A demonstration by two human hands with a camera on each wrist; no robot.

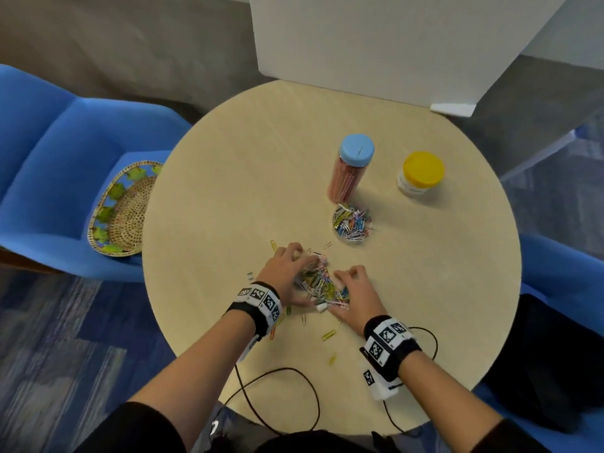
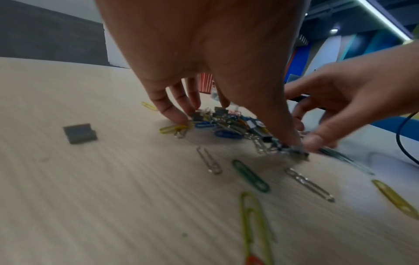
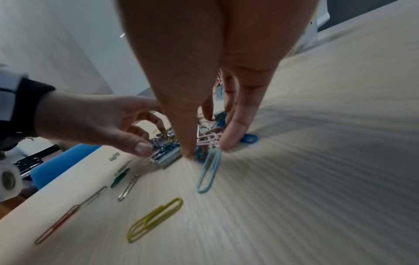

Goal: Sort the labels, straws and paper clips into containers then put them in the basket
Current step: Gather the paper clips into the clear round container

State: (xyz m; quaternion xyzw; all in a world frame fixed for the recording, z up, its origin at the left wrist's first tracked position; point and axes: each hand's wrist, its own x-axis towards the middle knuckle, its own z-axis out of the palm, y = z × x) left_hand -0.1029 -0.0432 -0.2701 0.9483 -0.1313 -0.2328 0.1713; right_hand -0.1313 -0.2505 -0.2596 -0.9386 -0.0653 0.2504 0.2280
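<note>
- At the near middle of the round pale wooden table [image 1: 228, 191], a tangled heap of coloured wire paper clips [image 1: 322, 284] is lying between the two hands, with a few small metal binder clips seemingly mixed in.
- The left hand [image 1: 284, 273] is curling its fingers [image 2: 172, 111] down onto the far-left side of the heap, fingertips touching the clips and the tabletop.
- The right hand [image 1: 354, 294] is doing the same from the other side, thumb and fingers [image 3: 233, 132] bent around the heap's edge; both hands are cupping and raking, not yet lifting.
- The small clear cup already part-filled with paper clips [image 1: 352, 223] is standing just beyond the heap, open, beside the tall clear jar of pink straws with a blue lid [image 1: 351, 168].
- The short jar with a yellow lid [image 1: 421, 173] is standing to the right, closed; its contents are too small to tell.
- The woven wicker basket with green leaf trim [image 1: 121, 210] is waiting on the blue chair [image 1: 49, 142] off the table's left edge.
- Likely risk: stray clips, such as the yellow paper clip [image 3: 154, 220] and the green paper clip [image 2: 250, 175], are lying outside the cupped hands and may be left behind.
- Likely risk: a tangled clump may shed clips when lifted, or overfill the cup and spill.
- Likely risk: a hasty reach may be knocking the tall straw jar, which stands almost touching the cup.
- A small grey rectangular piece [image 2: 79, 133] is sitting apart to the left; it may be missed.
</note>
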